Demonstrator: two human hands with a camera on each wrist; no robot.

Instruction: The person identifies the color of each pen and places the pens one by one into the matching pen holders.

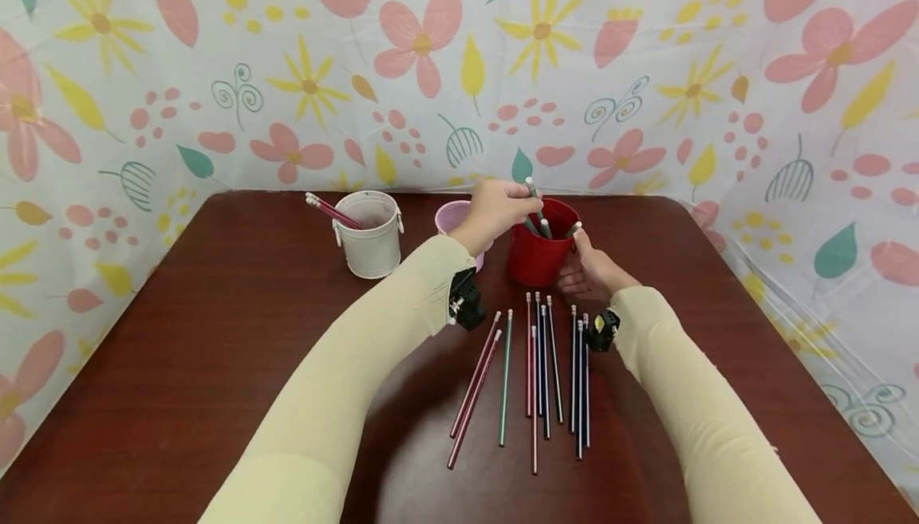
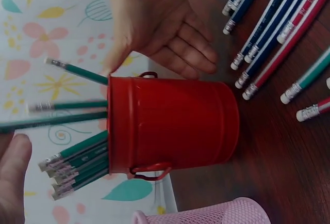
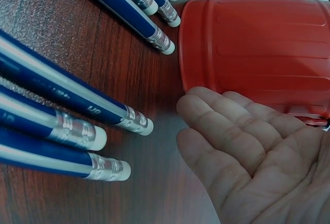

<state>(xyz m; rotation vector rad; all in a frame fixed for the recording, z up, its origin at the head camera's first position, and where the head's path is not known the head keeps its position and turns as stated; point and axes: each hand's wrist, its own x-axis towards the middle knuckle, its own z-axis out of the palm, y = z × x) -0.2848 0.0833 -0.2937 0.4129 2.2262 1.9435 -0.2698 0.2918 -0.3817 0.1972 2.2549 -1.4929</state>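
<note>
My left hand pinches a green pencil upright over the red bucket, its lower part inside the mouth. Several other green pencils lean in that bucket, white erasers up. In the left wrist view only part of the left hand shows at the lower left edge. My right hand is at the bucket's right side, palm toward it, with its thumb up at the rim. The right wrist view shows those fingers extended alongside the red wall, holding nothing.
A white bucket with red pencils stands to the left. Between the buckets is a pink mesh cup, partly behind the left wrist. Red pencils, one green pencil and several blue pencils lie on the brown table.
</note>
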